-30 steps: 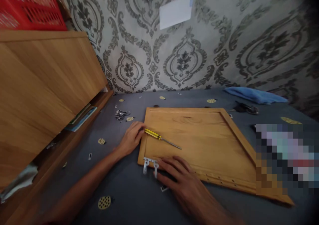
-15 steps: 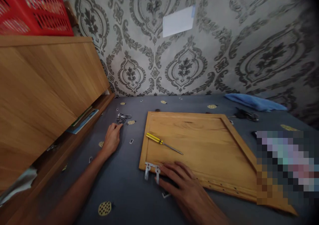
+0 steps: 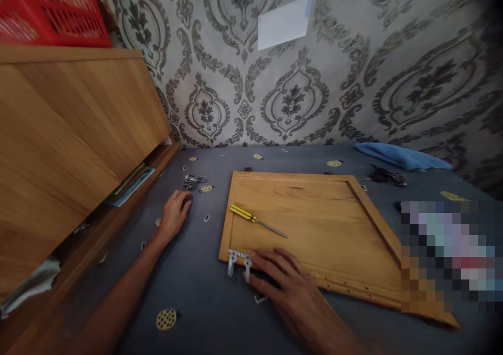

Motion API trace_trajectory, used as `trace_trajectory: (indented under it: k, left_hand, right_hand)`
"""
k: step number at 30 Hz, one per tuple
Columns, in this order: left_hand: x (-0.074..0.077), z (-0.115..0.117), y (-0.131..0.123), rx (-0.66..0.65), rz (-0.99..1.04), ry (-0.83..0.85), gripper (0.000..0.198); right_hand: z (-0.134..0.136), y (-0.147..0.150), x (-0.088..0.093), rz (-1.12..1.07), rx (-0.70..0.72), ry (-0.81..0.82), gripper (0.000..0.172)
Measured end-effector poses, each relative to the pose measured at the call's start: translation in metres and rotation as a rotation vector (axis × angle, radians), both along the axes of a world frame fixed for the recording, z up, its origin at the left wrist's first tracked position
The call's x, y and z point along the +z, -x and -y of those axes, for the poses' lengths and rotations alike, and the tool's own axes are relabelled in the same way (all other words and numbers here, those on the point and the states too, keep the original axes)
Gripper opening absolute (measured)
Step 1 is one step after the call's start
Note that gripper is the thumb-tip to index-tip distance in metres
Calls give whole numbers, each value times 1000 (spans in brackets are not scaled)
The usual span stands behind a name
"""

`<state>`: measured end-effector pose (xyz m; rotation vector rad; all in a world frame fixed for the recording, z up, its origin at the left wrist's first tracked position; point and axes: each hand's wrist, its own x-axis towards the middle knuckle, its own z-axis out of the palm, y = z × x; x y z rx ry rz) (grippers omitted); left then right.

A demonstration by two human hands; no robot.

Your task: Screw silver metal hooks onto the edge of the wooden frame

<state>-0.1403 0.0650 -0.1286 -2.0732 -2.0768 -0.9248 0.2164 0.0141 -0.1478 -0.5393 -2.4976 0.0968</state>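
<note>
A wooden cabinet door [image 3: 314, 224] lies flat on the grey carpet. A yellow-handled screwdriver [image 3: 255, 219] rests on it near its left edge. My right hand [image 3: 286, 287] lies with fingers spread on the door's near left corner, beside a white metal hinge [image 3: 238, 260] fixed at that edge. My left hand [image 3: 175, 213] is on the carpet left of the door, fingers curled in a pinch at something small I cannot make out. A small pile of metal hardware [image 3: 192, 181] lies just beyond it.
A wooden cabinet [image 3: 70, 145] stands along the left with a red crate [image 3: 51, 9] on top. Patterned wallpaper backs the scene. A blue cloth [image 3: 401, 156] and a dark tool [image 3: 387, 175] lie at the far right. Small bits are scattered on the carpet.
My left hand let go of the screwdriver on the door and moved left onto the carpet near the hardware pile, closing its fingers there. My right hand stayed by the hinge.
</note>
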Motion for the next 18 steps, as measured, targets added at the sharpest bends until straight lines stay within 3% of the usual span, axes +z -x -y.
trace_trajectory:
  k: [6, 14, 18]
  left_hand:
    - [5, -3, 0, 16, -59, 12, 20]
    - [22, 1, -6, 25, -78, 63, 22]
    - [29, 6, -6, -20, -58, 101, 18]
  right_hand:
    - [4, 0, 11, 58, 2, 81, 52]
    - [13, 1, 32, 155, -23, 184, 32]
    - [13, 1, 37, 234, -9, 181, 32]
